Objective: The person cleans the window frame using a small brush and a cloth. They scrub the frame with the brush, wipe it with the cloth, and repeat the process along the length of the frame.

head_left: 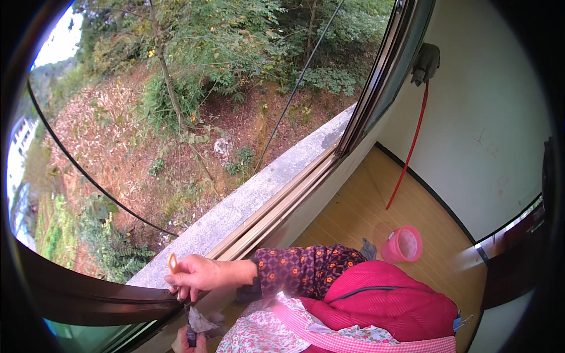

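Note:
Over the window frame [282,203], my right hand [197,275] is closed around a small object with an orange-rimmed, pale oval end [172,263]; its kind is unclear. Below it, at the lower edge, my left hand [187,342] is partly visible, closed on a slim dark-handled tool [191,336]. A greyish crumpled cloth [201,322] hangs beside that tool, next to the left fingers. The tool's thin upper end points toward the right hand, close to the dark frame rail [112,303]. Where its tip ends is hidden.
A concrete ledge [247,197] runs outside the open window, with a planted slope beyond. On the wood-look floor [347,203] stands a pink bucket [402,245], a grey cloth-like thing [368,250] beside it. A mop with a red handle [409,150] leans head-up against the white wall.

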`<act>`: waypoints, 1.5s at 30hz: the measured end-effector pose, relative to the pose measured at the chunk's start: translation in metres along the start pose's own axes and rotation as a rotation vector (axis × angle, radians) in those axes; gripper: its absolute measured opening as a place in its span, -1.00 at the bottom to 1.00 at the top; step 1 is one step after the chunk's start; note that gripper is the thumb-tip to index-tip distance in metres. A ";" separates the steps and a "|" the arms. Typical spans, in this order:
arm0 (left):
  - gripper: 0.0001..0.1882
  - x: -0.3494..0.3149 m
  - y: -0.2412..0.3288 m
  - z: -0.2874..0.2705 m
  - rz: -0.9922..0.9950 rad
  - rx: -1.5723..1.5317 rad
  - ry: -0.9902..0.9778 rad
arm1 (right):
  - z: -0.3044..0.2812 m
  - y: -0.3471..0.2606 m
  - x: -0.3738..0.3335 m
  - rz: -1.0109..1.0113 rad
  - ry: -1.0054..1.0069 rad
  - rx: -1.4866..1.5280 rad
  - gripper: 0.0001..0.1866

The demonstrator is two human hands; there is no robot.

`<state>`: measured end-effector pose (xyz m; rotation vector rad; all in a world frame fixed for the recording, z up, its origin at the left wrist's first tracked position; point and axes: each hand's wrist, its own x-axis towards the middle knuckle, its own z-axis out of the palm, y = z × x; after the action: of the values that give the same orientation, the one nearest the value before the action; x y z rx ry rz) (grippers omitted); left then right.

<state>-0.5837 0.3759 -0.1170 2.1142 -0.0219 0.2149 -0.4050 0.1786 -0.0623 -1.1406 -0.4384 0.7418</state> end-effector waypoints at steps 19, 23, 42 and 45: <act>-0.88 0.137 0.185 0.105 0.180 -0.298 -0.185 | -0.130 -0.089 -0.185 -0.612 0.256 -0.505 -0.52; -0.84 0.176 0.244 0.171 0.325 -0.058 -0.550 | -0.165 -0.119 -0.214 -0.706 0.172 -0.626 -0.61; -0.83 0.338 0.264 0.306 0.345 -0.536 -0.817 | -0.225 -0.112 -0.388 -0.792 1.133 -0.357 -0.70; -0.75 0.352 0.255 0.378 0.617 -0.146 -0.799 | -0.230 -0.095 -0.394 -0.718 1.241 -0.379 -0.70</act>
<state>-0.2085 -0.0541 -0.0383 1.8633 -1.1270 -0.2768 -0.4956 -0.2783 -0.0389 -1.4361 0.1089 -0.7294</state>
